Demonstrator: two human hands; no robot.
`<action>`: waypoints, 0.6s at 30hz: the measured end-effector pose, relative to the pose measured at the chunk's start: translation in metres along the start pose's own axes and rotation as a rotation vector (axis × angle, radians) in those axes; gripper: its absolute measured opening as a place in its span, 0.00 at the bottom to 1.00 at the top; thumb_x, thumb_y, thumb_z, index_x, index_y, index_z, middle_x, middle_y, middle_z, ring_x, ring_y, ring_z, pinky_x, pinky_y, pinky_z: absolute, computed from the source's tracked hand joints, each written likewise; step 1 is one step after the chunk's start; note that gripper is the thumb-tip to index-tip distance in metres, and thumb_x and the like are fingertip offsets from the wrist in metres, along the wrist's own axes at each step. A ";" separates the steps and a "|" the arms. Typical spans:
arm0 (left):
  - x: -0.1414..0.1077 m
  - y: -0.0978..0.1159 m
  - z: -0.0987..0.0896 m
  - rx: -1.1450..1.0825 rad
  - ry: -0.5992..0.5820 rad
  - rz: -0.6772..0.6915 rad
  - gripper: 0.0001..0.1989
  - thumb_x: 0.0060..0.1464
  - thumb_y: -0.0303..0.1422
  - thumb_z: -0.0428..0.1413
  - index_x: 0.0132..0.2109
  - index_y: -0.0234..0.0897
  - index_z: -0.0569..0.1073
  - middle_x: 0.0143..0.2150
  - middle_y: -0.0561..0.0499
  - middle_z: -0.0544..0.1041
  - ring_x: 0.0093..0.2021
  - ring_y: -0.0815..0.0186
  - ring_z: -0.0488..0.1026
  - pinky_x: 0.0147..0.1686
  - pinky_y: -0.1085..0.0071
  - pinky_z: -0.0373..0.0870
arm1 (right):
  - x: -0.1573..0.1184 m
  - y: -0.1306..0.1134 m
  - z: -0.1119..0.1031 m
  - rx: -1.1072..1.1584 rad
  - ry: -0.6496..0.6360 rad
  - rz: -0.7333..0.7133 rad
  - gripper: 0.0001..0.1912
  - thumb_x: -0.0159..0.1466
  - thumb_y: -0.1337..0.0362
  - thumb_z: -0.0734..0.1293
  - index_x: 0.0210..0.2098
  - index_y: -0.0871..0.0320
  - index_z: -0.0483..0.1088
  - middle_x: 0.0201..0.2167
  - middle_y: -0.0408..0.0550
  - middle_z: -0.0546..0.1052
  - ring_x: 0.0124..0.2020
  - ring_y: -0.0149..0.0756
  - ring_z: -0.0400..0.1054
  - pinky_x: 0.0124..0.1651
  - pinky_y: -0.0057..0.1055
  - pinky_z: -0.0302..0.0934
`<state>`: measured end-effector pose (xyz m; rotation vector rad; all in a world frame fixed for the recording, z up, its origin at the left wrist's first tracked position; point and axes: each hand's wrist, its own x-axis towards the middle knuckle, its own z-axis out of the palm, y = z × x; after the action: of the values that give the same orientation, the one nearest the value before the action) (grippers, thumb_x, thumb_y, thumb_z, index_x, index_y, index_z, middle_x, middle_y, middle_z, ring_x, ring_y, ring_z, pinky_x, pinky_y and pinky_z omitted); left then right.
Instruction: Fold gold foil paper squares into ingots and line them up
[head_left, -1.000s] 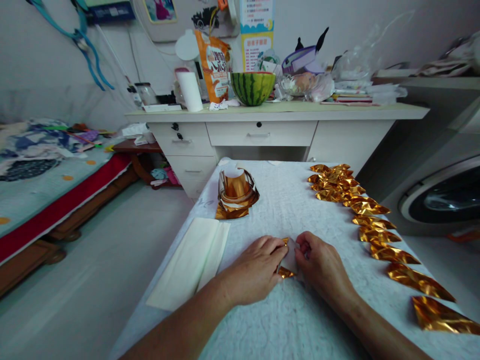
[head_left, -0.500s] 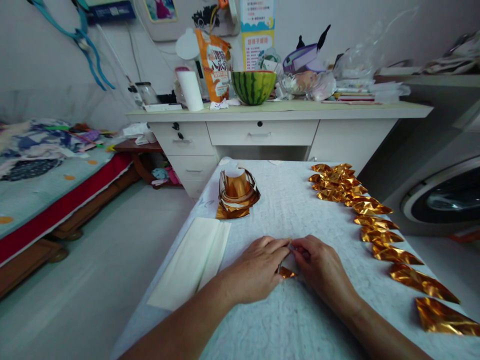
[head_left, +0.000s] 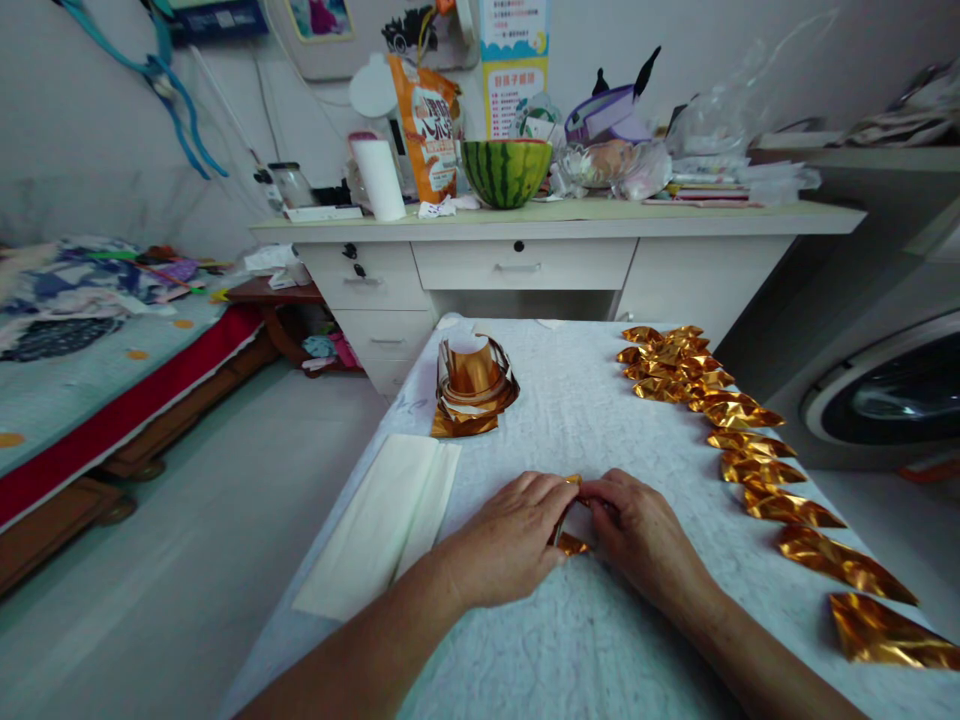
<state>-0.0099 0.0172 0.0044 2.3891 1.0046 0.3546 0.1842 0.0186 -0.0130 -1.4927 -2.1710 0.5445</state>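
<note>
Between my hands, on the cloth-covered table (head_left: 517, 650), lies a small piece of gold foil paper (head_left: 573, 545), mostly hidden by my fingers. My left hand (head_left: 517, 540) rests over its left side, fingers closed on it. From the right, my right hand (head_left: 634, 525) pinches its upper edge, the fingertips of both hands nearly meeting. Ahead and to the left stands a curled stack of gold foil sheets (head_left: 474, 385). Pale paper strips (head_left: 375, 520) lie flat by my left forearm. Several folded gold foil pieces (head_left: 787, 505) form a row down the table's right side.
A white desk (head_left: 525, 225) stands beyond the table, bearing a half watermelon (head_left: 506, 172), an orange snack bag (head_left: 427, 130) and a white paper roll (head_left: 379, 180). To the left is a bed (head_left: 112, 400); a washing machine (head_left: 885, 370) is at the right.
My right fingers have shifted slightly at the upper edge of the foil paper, and a bit of gold now shows there. My left hand stays in place.
</note>
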 end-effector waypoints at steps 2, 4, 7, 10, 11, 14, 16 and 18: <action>0.000 0.000 0.000 0.011 -0.004 0.006 0.27 0.56 0.27 0.53 0.62 0.40 0.58 0.60 0.48 0.65 0.61 0.59 0.59 0.63 0.61 0.57 | 0.000 0.002 0.001 0.008 -0.002 0.005 0.16 0.62 0.73 0.58 0.38 0.55 0.76 0.31 0.46 0.73 0.33 0.36 0.69 0.39 0.32 0.60; -0.001 0.000 0.000 0.023 -0.011 0.013 0.26 0.57 0.27 0.53 0.61 0.40 0.59 0.61 0.48 0.64 0.61 0.59 0.59 0.63 0.61 0.57 | 0.000 0.004 0.002 0.018 0.004 0.003 0.15 0.63 0.72 0.58 0.38 0.55 0.76 0.31 0.46 0.73 0.33 0.35 0.69 0.38 0.32 0.60; -0.001 0.000 0.001 0.035 -0.015 0.023 0.25 0.57 0.27 0.53 0.62 0.41 0.61 0.62 0.48 0.63 0.62 0.59 0.58 0.64 0.61 0.57 | 0.000 0.006 0.003 0.031 0.004 0.001 0.15 0.63 0.72 0.59 0.39 0.55 0.76 0.33 0.46 0.73 0.34 0.36 0.69 0.39 0.33 0.61; -0.001 0.000 0.001 0.038 -0.010 0.024 0.24 0.58 0.27 0.53 0.61 0.41 0.62 0.61 0.48 0.63 0.61 0.59 0.58 0.63 0.61 0.57 | 0.001 0.006 0.002 0.032 0.001 0.022 0.14 0.63 0.72 0.60 0.40 0.56 0.76 0.33 0.47 0.73 0.35 0.37 0.69 0.40 0.33 0.61; -0.001 0.000 0.001 0.039 -0.009 0.024 0.24 0.58 0.27 0.53 0.61 0.41 0.62 0.61 0.48 0.63 0.61 0.59 0.59 0.63 0.61 0.57 | 0.002 0.006 0.002 0.035 0.008 0.033 0.13 0.62 0.72 0.60 0.41 0.57 0.75 0.33 0.47 0.73 0.35 0.37 0.69 0.40 0.33 0.62; -0.001 0.000 0.001 0.042 -0.006 0.029 0.24 0.57 0.27 0.54 0.61 0.41 0.63 0.60 0.49 0.64 0.60 0.59 0.59 0.63 0.62 0.58 | 0.003 0.007 0.000 0.053 0.013 0.045 0.14 0.62 0.72 0.61 0.44 0.58 0.74 0.34 0.48 0.73 0.35 0.36 0.69 0.40 0.32 0.62; -0.001 0.000 0.001 0.045 -0.004 0.030 0.24 0.57 0.26 0.54 0.60 0.41 0.63 0.60 0.49 0.65 0.60 0.59 0.59 0.62 0.62 0.58 | 0.003 0.007 0.000 0.057 -0.002 0.035 0.15 0.62 0.72 0.61 0.45 0.57 0.75 0.34 0.47 0.73 0.34 0.36 0.70 0.39 0.32 0.62; -0.001 0.001 0.001 0.043 -0.004 0.029 0.24 0.57 0.27 0.54 0.60 0.41 0.63 0.60 0.49 0.65 0.60 0.59 0.59 0.63 0.62 0.59 | 0.002 0.008 0.000 0.053 -0.013 0.021 0.15 0.63 0.71 0.61 0.45 0.55 0.76 0.33 0.47 0.73 0.34 0.35 0.70 0.38 0.31 0.62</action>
<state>-0.0101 0.0159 0.0043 2.4440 0.9861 0.3415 0.1896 0.0235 -0.0169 -1.4893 -2.1358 0.6156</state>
